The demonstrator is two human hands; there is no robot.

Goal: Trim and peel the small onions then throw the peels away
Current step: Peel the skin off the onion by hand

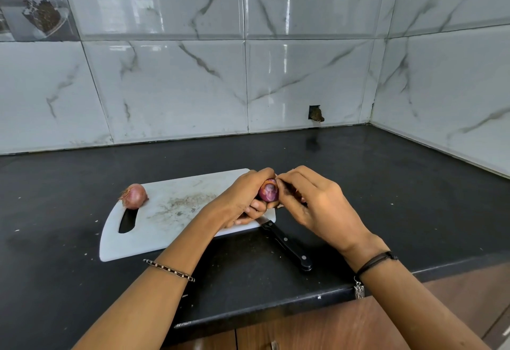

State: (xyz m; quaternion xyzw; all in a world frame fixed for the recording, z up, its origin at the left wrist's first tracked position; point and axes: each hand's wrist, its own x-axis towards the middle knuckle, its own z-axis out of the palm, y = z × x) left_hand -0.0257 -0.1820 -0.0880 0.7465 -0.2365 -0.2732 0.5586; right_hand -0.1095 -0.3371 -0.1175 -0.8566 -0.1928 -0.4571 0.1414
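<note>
My left hand grips a small purple onion above the right end of the white cutting board; its glossy cut face points toward me. The fingertips of my right hand pinch at the top edge of that onion, on its skin. A second small onion, still in its dry reddish skin with its root tuft, lies on the board's far left end beside the handle slot. A black-handled knife rests on the counter with its blade partly under my left hand, handle toward me.
The black counter meets marble-tiled walls at the back and right, forming a corner. A small hole breaks the back tile. The counter's front edge runs below my wrists, with wooden cabinet fronts beneath. Dark crumbs speckle the board's middle.
</note>
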